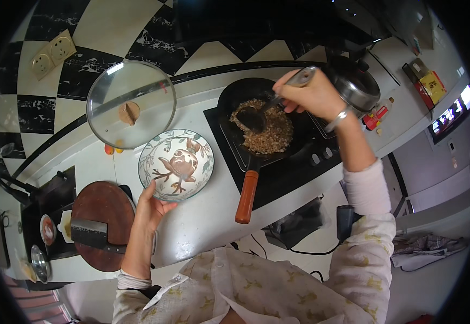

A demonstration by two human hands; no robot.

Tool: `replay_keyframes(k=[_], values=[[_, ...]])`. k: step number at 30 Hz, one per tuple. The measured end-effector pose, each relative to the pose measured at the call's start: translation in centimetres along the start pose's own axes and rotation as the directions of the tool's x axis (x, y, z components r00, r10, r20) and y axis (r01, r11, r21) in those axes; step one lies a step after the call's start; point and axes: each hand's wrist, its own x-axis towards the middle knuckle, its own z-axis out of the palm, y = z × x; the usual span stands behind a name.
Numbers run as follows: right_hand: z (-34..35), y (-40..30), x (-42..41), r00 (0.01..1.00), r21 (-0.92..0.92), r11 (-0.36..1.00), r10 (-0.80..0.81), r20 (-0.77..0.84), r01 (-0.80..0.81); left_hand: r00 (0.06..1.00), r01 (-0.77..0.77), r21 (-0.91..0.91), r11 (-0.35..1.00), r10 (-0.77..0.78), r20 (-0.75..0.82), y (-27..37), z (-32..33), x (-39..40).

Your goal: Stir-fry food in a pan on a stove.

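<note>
My left hand (152, 207) grips the near rim of a shallow ceramic bowl (146, 158) with a brown bird painted inside; no food shows in it. Over the stove, my right hand (310, 92) is closed around the handle of a ladle (253, 120). Its dark head rests in browned, minced food (271, 135) inside a black wok (231, 91). The wok sits on the left burner of a black gas cooktop (227, 162), and its wooden handle (247, 196) points towards me. The bowl is left of the wok, apart from it.
A glass lid (105, 97) leans on the tiled wall behind the bowl. At left, a cleaver (91, 233) lies on a round wooden chopping board (101, 198) beside the sink (63, 190). A lidded steel pot (358, 87) occupies the right burner, with a red-labelled bottle (377, 115) beyond it.
</note>
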Motion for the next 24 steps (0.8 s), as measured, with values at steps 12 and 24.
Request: replay_keyframes(k=[12,24], values=[[1.0,4.0,-2.4,0.980,-0.226,0.961,-0.125,0.155,0.158,1.000,0.002,-0.011,1.000,-0.002,0.028,0.8,1.4,1.2],[-7.8,7.5,-1.2,0.845,0.134,0.939,0.343,-0.410,-0.316,0.993,-0.050,0.030,0.998,0.046,0.105,3.1,3.5,2.2]])
